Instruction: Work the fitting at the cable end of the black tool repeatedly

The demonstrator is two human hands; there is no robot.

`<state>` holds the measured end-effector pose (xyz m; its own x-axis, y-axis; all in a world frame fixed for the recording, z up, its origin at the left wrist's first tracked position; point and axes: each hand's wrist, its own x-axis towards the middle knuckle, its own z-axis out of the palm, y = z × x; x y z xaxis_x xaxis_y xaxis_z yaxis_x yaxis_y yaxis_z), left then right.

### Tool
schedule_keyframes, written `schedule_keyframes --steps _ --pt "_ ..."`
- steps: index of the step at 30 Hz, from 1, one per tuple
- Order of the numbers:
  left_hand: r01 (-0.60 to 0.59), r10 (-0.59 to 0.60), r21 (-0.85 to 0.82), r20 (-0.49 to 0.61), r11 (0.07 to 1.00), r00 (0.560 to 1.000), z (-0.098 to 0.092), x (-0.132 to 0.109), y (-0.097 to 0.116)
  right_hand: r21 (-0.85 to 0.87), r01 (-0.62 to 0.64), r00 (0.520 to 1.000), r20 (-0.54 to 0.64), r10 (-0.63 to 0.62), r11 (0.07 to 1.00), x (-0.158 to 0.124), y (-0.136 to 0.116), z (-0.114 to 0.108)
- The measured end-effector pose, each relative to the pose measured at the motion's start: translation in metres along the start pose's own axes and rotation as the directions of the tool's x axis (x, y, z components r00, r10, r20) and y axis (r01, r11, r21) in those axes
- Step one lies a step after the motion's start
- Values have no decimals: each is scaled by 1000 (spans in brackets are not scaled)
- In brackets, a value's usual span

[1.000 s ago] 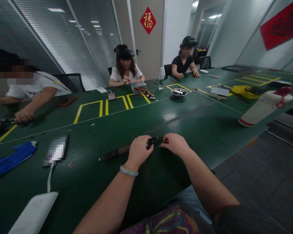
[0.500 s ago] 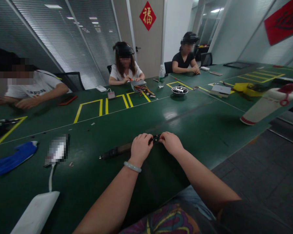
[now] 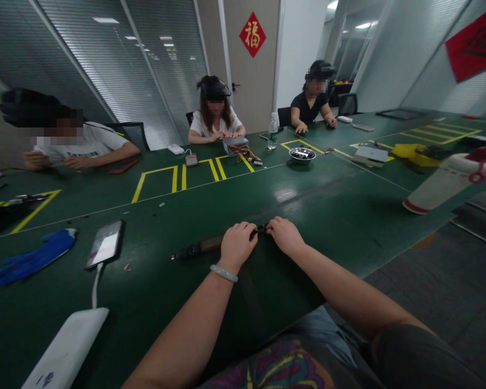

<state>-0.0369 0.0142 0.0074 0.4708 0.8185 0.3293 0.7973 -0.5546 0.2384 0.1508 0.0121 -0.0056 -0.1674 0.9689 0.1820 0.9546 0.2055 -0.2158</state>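
Observation:
A long dark rod-like tool (image 3: 200, 248) lies on the green table, its metal tip pointing left. My left hand (image 3: 238, 244) is closed over its right part, with a pale bangle (image 3: 224, 273) on the wrist. Just to the right, my right hand (image 3: 284, 235) pinches the small black end piece (image 3: 262, 228) that shows between the two hands. The fingertips of both hands almost meet there. My fingers hide the details of that end.
On the left are a blue glove (image 3: 38, 256), a phone (image 3: 106, 243) and a white power bank (image 3: 67, 348) cabled to it. A metal bowl (image 3: 302, 155), a bottle (image 3: 272, 131) and a white cup (image 3: 445, 183) stand farther off. Three people sit across the table (image 3: 332, 216).
The view has shifted slightly, so everything sits a little farther right. My hands keep nearly the same pose on the tool. The person at the far right has moved a hand apart from the other.

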Motion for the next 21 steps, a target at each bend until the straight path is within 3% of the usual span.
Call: schedule_keyframes --steps 6,21 --pt "5 -6 26 9 1000 1000 -2 4 -1 -55 237 970 -45 -240 970 18 23 -2" --pt "10 -10 32 0 999 1000 -3 5 1 61 262 963 -87 -257 963 11 20 0"
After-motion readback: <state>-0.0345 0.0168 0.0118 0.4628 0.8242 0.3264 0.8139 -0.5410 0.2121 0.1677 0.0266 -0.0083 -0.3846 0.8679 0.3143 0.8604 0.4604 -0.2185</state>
